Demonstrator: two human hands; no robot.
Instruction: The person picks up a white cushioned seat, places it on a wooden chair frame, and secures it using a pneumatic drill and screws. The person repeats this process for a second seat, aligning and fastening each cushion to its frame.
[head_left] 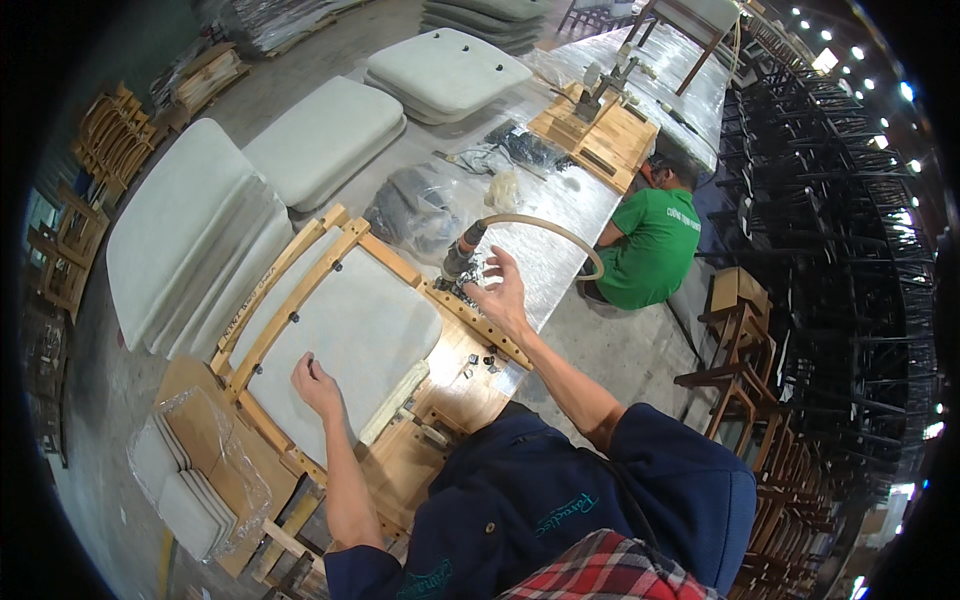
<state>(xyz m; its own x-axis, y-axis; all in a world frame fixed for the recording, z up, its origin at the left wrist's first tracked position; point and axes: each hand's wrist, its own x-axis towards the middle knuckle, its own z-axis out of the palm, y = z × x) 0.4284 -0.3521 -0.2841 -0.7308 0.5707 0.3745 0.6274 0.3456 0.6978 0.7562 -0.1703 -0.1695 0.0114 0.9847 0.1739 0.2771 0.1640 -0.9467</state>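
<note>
A light grey seat panel (345, 320) lies inside a wooden frame jig (290, 315) on the table before me. Over its near left part is my left hand (318, 386), fingers curled together; anything between them is too small to make out. My right hand (503, 298) is beyond the jig's right rail, its thumb and fingers apart. Close to those fingers stands a hand-held driver (462, 252) with a tan hose (550, 222), beside a heap of small dark fasteners (455, 291). Several black fittings (478, 364) lie loose near the rail. Black knobs sit along the jig's curved bar.
Stacked grey panels (180, 235) stand beyond the jig at left, with more cushions (325, 140) behind. A plastic-wrapped bundle (415, 212) lies on the table. At right, a co-worker in a green shirt (655, 245) crouches beside the table. Wooden chair frames (740, 360) stand farther right.
</note>
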